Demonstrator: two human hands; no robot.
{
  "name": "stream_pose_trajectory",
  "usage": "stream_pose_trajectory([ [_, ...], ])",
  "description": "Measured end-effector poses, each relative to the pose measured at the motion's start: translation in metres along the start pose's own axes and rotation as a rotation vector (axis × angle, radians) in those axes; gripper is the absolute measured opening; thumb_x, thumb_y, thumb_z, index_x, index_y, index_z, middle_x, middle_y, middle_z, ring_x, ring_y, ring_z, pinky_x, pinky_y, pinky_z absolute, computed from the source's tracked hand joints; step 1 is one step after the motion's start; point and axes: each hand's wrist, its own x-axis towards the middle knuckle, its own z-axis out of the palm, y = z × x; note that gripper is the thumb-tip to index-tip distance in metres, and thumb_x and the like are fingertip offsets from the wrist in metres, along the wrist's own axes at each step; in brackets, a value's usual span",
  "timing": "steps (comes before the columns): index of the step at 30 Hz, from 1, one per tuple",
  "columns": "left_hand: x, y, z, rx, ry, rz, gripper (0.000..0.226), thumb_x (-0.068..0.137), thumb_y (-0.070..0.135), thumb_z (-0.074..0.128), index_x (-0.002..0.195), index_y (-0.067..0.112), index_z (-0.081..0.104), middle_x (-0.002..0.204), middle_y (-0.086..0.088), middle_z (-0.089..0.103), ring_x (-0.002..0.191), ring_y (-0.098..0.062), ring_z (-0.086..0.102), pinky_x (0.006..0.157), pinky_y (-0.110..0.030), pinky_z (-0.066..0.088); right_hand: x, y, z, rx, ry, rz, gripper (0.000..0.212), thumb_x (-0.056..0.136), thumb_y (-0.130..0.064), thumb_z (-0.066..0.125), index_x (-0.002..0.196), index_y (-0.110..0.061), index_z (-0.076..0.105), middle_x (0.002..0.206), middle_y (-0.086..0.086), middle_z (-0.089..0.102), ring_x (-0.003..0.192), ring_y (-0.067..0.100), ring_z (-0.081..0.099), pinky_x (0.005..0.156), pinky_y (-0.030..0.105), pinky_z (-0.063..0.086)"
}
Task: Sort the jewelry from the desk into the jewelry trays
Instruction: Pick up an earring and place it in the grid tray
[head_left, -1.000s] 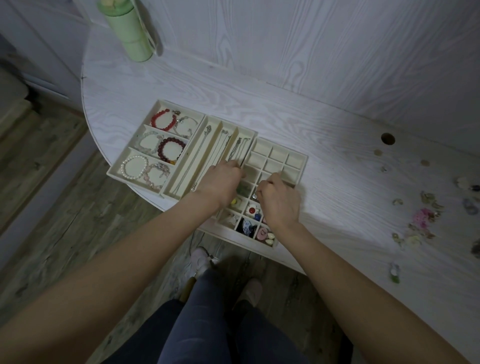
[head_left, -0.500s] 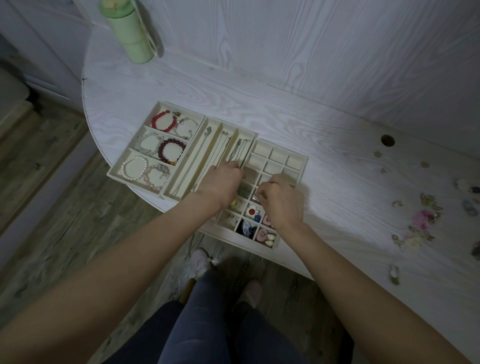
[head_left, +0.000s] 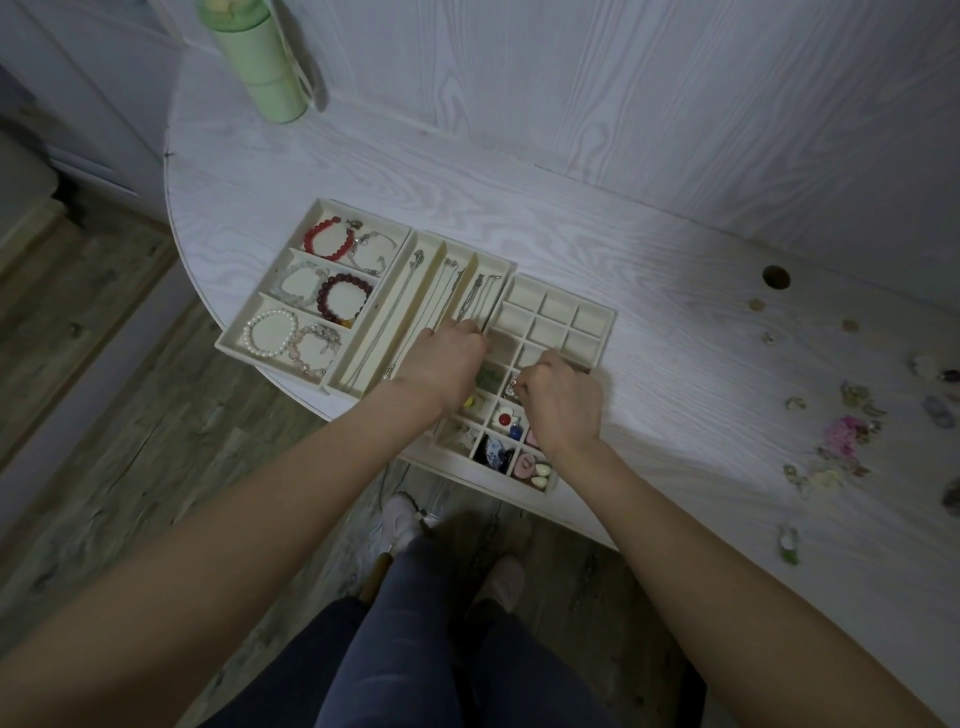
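Head view. A white wood-grain desk (head_left: 675, 291) is seen from above, with three cream jewelry trays set side by side at its near edge.

The left hand (head_left: 441, 364) is laid over the near end of the necklace tray (head_left: 410, 291), knuckles up and fingers curled under; whether anything is held beneath them cannot be told. Thin silver chains (head_left: 470, 301) are stretched out in the long slots just beyond its fingertips.

The right hand (head_left: 563, 402) is held over the grid tray (head_left: 597, 325), its fingers bent and drawn together at the tips. A small silvery piece (head_left: 511, 387) is seen right at those fingertips, apparently pinched, above a middle compartment. The compartments beyond the fingers are shown bare; those nearer the wrist are filled with small items, among them a red-and-white piece (head_left: 504, 418), a blue-patterned piece (head_left: 496, 449) and a pink heart (head_left: 527, 462).

To the left of the left hand, the bracelet tray (head_left: 322, 213) is occupied by a red bracelet (head_left: 328, 240), a dark red bracelet (head_left: 344, 299) and a pearl bracelet (head_left: 270, 332), among others.

Well to the right of the right hand, unsorted jewelry (head_left: 844, 434) is scattered on the desk. A green bottle (head_left: 260, 62) is stood at the far left corner.
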Motion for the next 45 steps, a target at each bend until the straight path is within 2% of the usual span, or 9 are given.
stream_pose_trajectory([
  [11, -0.003, 0.01, -0.002, -0.045, 0.036, 0.014, 0.052, 0.086, -0.001, 0.051, 0.135, 0.017, 0.049, 0.139, -0.008, 0.044, 0.123, -0.026, 0.044, 0.101, -0.038, 0.039, -0.01, 0.019, -0.02, 0.19, 0.068, 0.009, 0.023, 0.094, -0.031, 0.054, 0.096, -0.016, 0.072, 0.104, 0.0, 0.062, 0.09, 0.019, 0.062, 0.069, 0.032, 0.052],
  [14, 0.004, 0.032, -0.003, -0.029, 0.053, 0.064, 0.044, 0.087, 0.003, 0.051, 0.13, 0.014, 0.051, 0.134, -0.01, 0.046, 0.12, -0.028, 0.044, 0.097, -0.038, 0.04, -0.017, 0.041, -0.028, 0.263, 0.068, 0.084, 0.022, 0.095, -0.032, 0.053, 0.091, -0.018, 0.07, 0.1, 0.0, 0.06, 0.089, 0.019, 0.061, 0.068, 0.029, 0.049],
  [17, 0.01, 0.064, -0.007, 0.002, 0.03, 0.148, 0.037, 0.09, 0.011, 0.05, 0.127, 0.012, 0.051, 0.13, -0.013, 0.047, 0.119, -0.031, 0.043, 0.093, -0.038, 0.038, -0.031, 0.068, -0.034, 0.358, 0.057, 0.19, 0.024, 0.097, -0.029, 0.051, 0.11, -0.017, 0.067, 0.107, 0.002, 0.059, 0.098, 0.019, 0.058, 0.073, 0.03, 0.046],
  [27, 0.021, 0.187, 0.018, -0.187, -0.083, 0.371, 0.04, 0.094, 0.011, 0.041, 0.134, 0.007, 0.044, 0.124, -0.017, 0.055, 0.112, -0.032, 0.052, 0.089, -0.035, 0.042, -0.13, 0.167, -0.024, 0.515, 0.154, 0.554, 0.04, 0.097, -0.009, 0.045, 0.137, -0.014, 0.049, 0.142, 0.006, 0.045, 0.132, 0.02, 0.038, 0.108, 0.031, 0.032],
  [32, 0.021, 0.238, 0.053, -0.272, -0.215, 0.481, 0.041, 0.097, 0.014, 0.045, 0.138, 0.009, 0.043, 0.135, -0.014, 0.046, 0.119, -0.028, 0.049, 0.099, -0.027, 0.034, -0.173, 0.202, 0.001, 0.556, 0.161, 0.716, 0.04, 0.095, -0.008, 0.049, 0.134, -0.012, 0.049, 0.136, 0.011, 0.047, 0.125, 0.027, 0.041, 0.101, 0.032, 0.036],
  [35, 0.019, 0.262, 0.076, -0.275, -0.257, 0.51, 0.04, 0.097, 0.011, 0.046, 0.136, 0.009, 0.048, 0.138, -0.015, 0.046, 0.122, -0.028, 0.048, 0.102, -0.025, 0.03, -0.182, 0.214, 0.019, 0.642, 0.137, 0.839, 0.032, 0.091, -0.017, 0.059, 0.121, -0.008, 0.054, 0.119, 0.016, 0.053, 0.107, 0.03, 0.053, 0.084, 0.034, 0.045],
  [38, 0.019, 0.28, 0.095, -0.322, -0.229, 0.463, 0.038, 0.094, 0.007, 0.048, 0.132, 0.007, 0.053, 0.133, -0.015, 0.051, 0.123, -0.027, 0.046, 0.099, -0.023, 0.029, -0.179, 0.217, 0.028, 0.704, 0.146, 0.876, 0.034, 0.088, -0.022, 0.065, 0.116, -0.007, 0.054, 0.111, 0.016, 0.055, 0.093, 0.027, 0.056, 0.07, 0.028, 0.039],
  [41, 0.018, 0.286, 0.102, -0.363, -0.195, 0.42, 0.04, 0.092, 0.004, 0.048, 0.131, 0.008, 0.053, 0.126, -0.017, 0.054, 0.119, -0.028, 0.046, 0.093, -0.021, 0.031, -0.168, 0.213, 0.029, 0.692, 0.11, 0.838, 0.033, 0.082, -0.014, 0.07, 0.109, -0.006, 0.054, 0.106, 0.017, 0.059, 0.093, 0.029, 0.057, 0.069, 0.03, 0.039],
  [45, 0.02, 0.281, 0.104, -0.398, -0.229, 0.462, 0.037, 0.091, 0.002, 0.045, 0.125, 0.008, 0.059, 0.107, -0.019, 0.056, 0.11, -0.033, 0.049, 0.084, -0.021, 0.033, -0.161, 0.209, 0.028, 0.608, 0.085, 0.768, 0.021, 0.092, -0.018, 0.058, 0.106, -0.001, 0.058, 0.105, 0.017, 0.062, 0.098, 0.03, 0.058, 0.073, 0.031, 0.039],
])
